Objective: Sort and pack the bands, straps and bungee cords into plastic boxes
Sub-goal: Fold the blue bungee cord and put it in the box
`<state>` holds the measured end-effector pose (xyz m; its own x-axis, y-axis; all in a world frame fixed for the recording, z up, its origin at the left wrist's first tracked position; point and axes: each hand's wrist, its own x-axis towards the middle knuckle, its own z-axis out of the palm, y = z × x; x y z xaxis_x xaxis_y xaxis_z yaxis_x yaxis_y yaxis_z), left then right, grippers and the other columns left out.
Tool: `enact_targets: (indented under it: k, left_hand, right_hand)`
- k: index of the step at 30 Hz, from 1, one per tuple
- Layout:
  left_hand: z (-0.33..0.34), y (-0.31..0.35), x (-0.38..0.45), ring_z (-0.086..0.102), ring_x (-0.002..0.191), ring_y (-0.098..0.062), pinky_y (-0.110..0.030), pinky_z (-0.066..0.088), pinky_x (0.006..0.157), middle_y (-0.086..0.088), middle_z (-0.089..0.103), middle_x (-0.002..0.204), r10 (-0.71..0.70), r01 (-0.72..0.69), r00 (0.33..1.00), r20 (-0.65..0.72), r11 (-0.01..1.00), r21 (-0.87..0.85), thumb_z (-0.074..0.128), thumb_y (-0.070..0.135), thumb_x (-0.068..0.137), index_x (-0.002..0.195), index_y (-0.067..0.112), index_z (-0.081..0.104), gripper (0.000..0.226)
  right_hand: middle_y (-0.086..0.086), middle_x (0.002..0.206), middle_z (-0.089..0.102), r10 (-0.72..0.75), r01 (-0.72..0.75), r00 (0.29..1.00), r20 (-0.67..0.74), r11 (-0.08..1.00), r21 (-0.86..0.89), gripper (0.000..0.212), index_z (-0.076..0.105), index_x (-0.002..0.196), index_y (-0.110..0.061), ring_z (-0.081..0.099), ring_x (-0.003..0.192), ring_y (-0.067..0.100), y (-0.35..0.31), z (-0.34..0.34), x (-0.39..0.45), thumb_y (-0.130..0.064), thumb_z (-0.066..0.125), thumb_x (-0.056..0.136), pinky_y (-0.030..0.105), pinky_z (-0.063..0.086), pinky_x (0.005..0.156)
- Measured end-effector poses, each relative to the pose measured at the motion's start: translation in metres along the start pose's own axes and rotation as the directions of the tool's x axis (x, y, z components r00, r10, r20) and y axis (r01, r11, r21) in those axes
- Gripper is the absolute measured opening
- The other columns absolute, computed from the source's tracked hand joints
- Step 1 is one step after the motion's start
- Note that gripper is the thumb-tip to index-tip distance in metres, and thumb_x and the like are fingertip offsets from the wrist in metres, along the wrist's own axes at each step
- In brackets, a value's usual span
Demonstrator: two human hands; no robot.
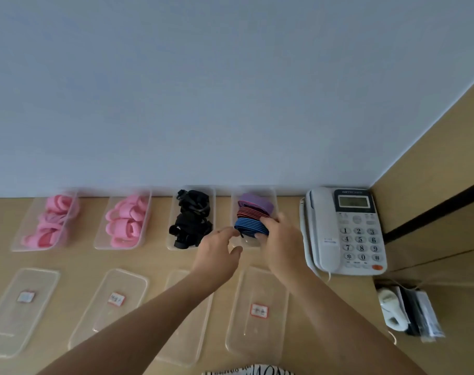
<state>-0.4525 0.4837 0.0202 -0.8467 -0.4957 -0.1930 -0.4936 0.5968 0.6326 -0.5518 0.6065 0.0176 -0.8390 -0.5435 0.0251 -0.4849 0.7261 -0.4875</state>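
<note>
Four clear plastic boxes stand in a row against the blue wall, their long sides running from the wall toward the person. The first box (19, 234) on the left holds pink bands (53, 220). The second box (100, 239) also holds pink bands (127, 220). The third box (170, 212) is full of black straps (191, 217). The fourth box (274, 197) holds a purple band (254, 203) at the wall end, a red striped cord (250, 212) in the middle and a blue striped cord (248, 228) nearest to the person; each bundle lies across the box.

In front of every box a clear lid lies flat on the wooden table (81, 258); three lids show a small label, for example the right lid (257, 309).

The left hand (216, 257) hovers at the near end of the fourth box, fingers relaxed and holding nothing. The right hand (283, 239) grips the blue striped cord inside that box and hides its right side.

To the right stands a grey telephone (346, 231), and a packet (409, 312) lies beside the table edge.
</note>
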Motion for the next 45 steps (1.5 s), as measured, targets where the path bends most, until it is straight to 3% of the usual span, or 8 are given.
enact_targets:
  k: [4, 8, 13, 19, 24, 29, 34, 45]
  left_hand:
    - [0.002, -0.003, 0.005, 0.064, 0.111, -0.018, -0.028, 0.048, 0.1, -0.003, 0.067, 0.127, 0.017, -0.017, 1.0, -0.019, 1.0, 0.002, 0.073, 0.016, 0.088, 0.126, 0.016, 0.069, 0.038]
    - [0.005, 0.0, 0.01, 0.056, 0.125, -0.025, -0.031, 0.045, 0.098, -0.006, 0.06, 0.138, 0.173, -0.169, 0.985, -0.017, 0.976, 0.138, 0.072, 0.019, 0.087, 0.135, 0.014, 0.06, 0.05]
    - [0.018, -0.003, 0.021, 0.011, 0.157, -0.024, -0.039, 0.018, 0.126, -0.005, 0.016, 0.169, 0.336, -0.397, 0.915, 0.224, 0.85, 0.346, 0.052, 0.035, 0.102, 0.16, 0.022, 0.022, 0.068]
    - [0.027, -0.01, 0.03, 0.014, 0.156, -0.027, -0.039, 0.011, 0.127, -0.01, 0.017, 0.169, 0.372, -0.452, 0.892, 0.258, 0.769, 0.452, 0.047, 0.042, 0.103, 0.161, 0.02, 0.018, 0.069]
    - [0.023, -0.007, 0.028, 0.03, 0.15, -0.032, -0.044, 0.029, 0.119, -0.014, 0.031, 0.163, 0.389, -0.451, 0.892, 0.229, 0.794, 0.409, 0.056, 0.046, 0.099, 0.156, 0.017, 0.036, 0.067]
    - [0.017, 0.0, 0.026, 0.053, 0.125, -0.037, -0.048, 0.056, 0.085, -0.018, 0.051, 0.143, 0.372, -0.403, 0.915, 0.156, 0.839, 0.364, 0.064, 0.038, 0.096, 0.141, 0.014, 0.058, 0.051]
    - [0.019, 0.003, 0.026, 0.062, 0.107, -0.036, -0.043, 0.057, 0.064, -0.017, 0.061, 0.127, 0.388, -0.399, 0.915, 0.109, 0.835, 0.38, 0.074, 0.027, 0.089, 0.129, 0.013, 0.068, 0.043]
    - [0.023, 0.004, 0.026, 0.055, 0.111, -0.031, -0.042, 0.054, 0.074, -0.013, 0.051, 0.135, 0.367, -0.374, 0.924, 0.107, 0.814, 0.443, 0.06, 0.03, 0.096, 0.139, 0.017, 0.057, 0.045]
  right_hand:
    - [0.007, 0.091, 0.069, -0.068, 0.062, 0.997, -0.046, 0.991, -0.12, 0.04, 0.071, 0.117, -0.006, 0.066, 0.078, 0.028, 0.007, 0.015, -0.011, -0.011, 0.083, 0.079, 0.035, 0.053, 0.067]
    - [0.011, 0.106, 0.074, -0.152, 0.129, 0.984, -0.093, 0.968, -0.215, 0.039, 0.068, 0.122, -0.001, 0.061, 0.123, 0.037, 0.012, 0.022, -0.019, -0.016, 0.075, 0.087, 0.056, 0.047, 0.104]
    - [0.016, 0.139, 0.061, -0.15, 0.152, 0.985, -0.083, 0.988, 0.014, 0.042, 0.06, 0.136, -0.001, 0.044, 0.14, 0.038, 0.024, 0.024, -0.032, -0.009, 0.062, 0.094, 0.059, 0.035, 0.115]
    - [0.012, 0.104, 0.073, 0.048, 0.003, 0.952, -0.301, 0.986, 0.167, 0.027, 0.072, 0.108, 0.0, 0.071, 0.093, 0.027, 0.039, 0.015, -0.039, 0.004, 0.077, 0.082, 0.038, 0.058, 0.083]
    - [0.006, 0.092, 0.073, 0.079, -0.026, 0.945, -0.319, 0.986, 0.166, 0.01, 0.076, 0.092, -0.003, 0.068, 0.082, 0.02, 0.037, 0.017, -0.037, 0.0, 0.077, 0.083, 0.014, 0.042, 0.078]
    - [0.005, 0.086, 0.072, 0.152, -0.066, 0.945, -0.291, 0.956, 0.286, 0.006, 0.078, 0.089, -0.006, 0.068, 0.069, 0.019, 0.039, 0.013, -0.025, -0.007, 0.079, 0.083, 0.039, 0.059, 0.062]
    - [0.008, 0.089, 0.074, 0.124, -0.043, 0.963, -0.237, 0.946, 0.321, 0.019, 0.077, 0.103, -0.006, 0.069, 0.072, 0.024, 0.039, 0.011, -0.015, -0.001, 0.075, 0.085, 0.041, 0.058, 0.064]
    - [0.002, 0.09, 0.061, 0.026, -0.022, 0.995, 0.095, 0.999, -0.043, 0.019, 0.073, 0.101, -0.015, 0.061, 0.082, 0.026, 0.033, -0.001, 0.007, -0.017, 0.056, 0.093, 0.031, 0.04, 0.062]
